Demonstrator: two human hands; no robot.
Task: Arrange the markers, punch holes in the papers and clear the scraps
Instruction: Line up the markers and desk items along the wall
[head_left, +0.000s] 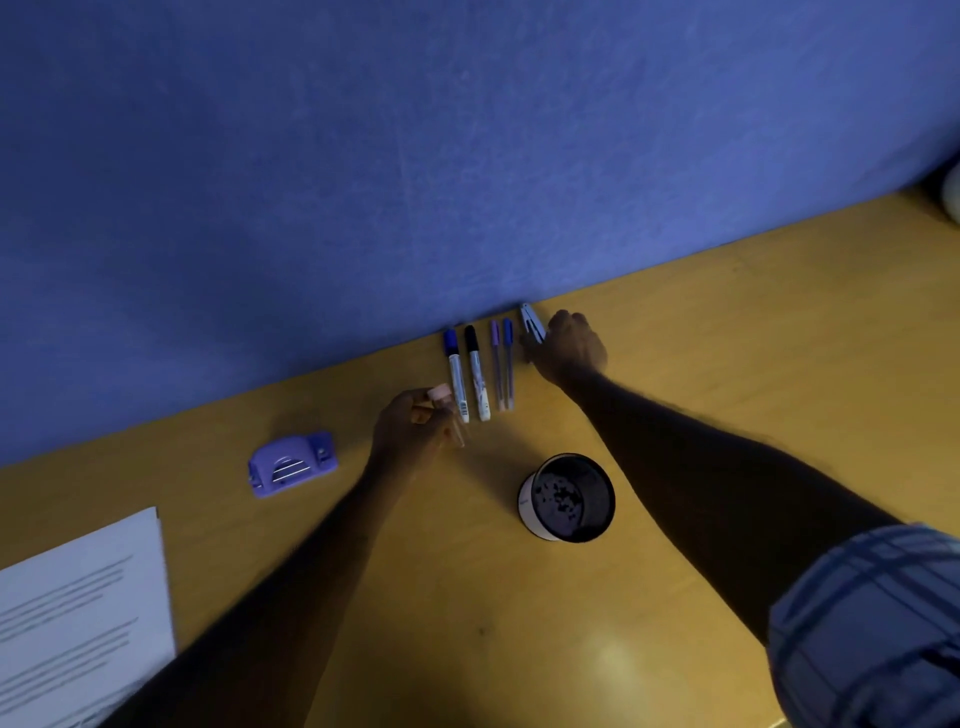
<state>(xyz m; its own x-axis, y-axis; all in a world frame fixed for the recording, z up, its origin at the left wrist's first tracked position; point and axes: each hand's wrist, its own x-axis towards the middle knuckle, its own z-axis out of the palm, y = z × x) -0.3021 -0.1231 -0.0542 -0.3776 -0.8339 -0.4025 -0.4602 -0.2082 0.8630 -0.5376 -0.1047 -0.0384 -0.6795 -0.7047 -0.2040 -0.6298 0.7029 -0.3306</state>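
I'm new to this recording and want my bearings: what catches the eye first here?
Four pens lie in a row at the blue wall, flanked by the left hand and right hand, each holding another. A black cup stands nearer, a purple hole punch left.

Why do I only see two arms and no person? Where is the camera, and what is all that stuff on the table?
The camera sits on the person's head and looks down, so you see only their arms. There is just this one picture. The left hand holds a clear pen with a pink cap. The right hand reaches to a white thing by the blue wall; it is too blurry to name. On the yellow table four markers lie in a row: a blue-capped one, a black-capped one, and two thin ones. There is also a purple hole punch, a round black pot and printed papers.
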